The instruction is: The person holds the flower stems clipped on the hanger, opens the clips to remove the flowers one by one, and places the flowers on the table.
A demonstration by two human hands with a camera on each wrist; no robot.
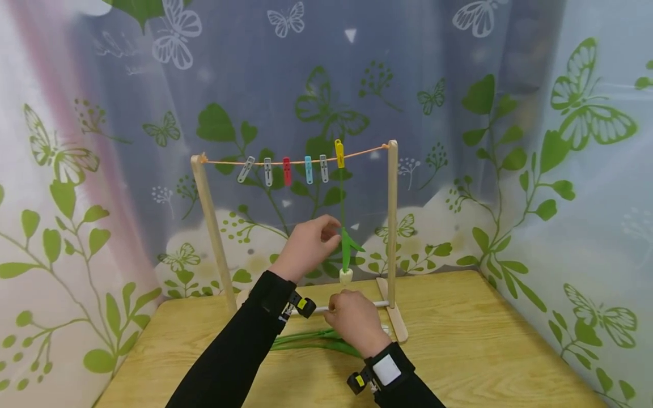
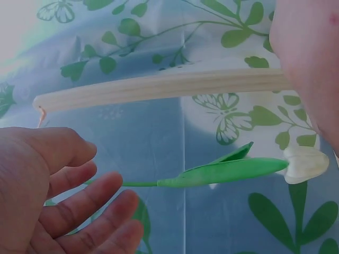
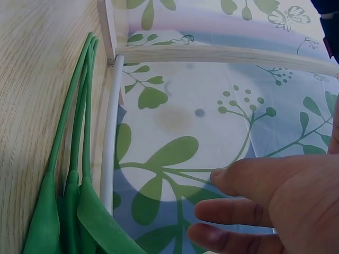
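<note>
A white artificial tulip (image 1: 346, 276) with green leaves hangs upside down from the cord, its stem end clipped by a yellow clothespin (image 1: 339, 153). Beside the stem is my left hand (image 1: 310, 245), fingers loosely bent and parted, holding nothing; in the left wrist view the tulip's leaf (image 2: 222, 172) lies past the fingertips. My right hand (image 1: 357, 320) is lower, just below the bloom, and its thumb and fingers (image 3: 233, 211) stand apart with nothing between them. Under that hand several more green-stemmed tulips (image 1: 306, 339) lie on the table, partly hidden by it.
An orange cord (image 1: 229, 162) runs between two wooden posts (image 1: 391, 226), joined below by a white rod (image 1: 380, 304). Grey, red (image 1: 287, 171) and blue clothespins (image 1: 308, 170) hang left of the tulip. A leaf-patterned curtain (image 1: 433, 187) stands behind the wooden table (image 1: 459, 328).
</note>
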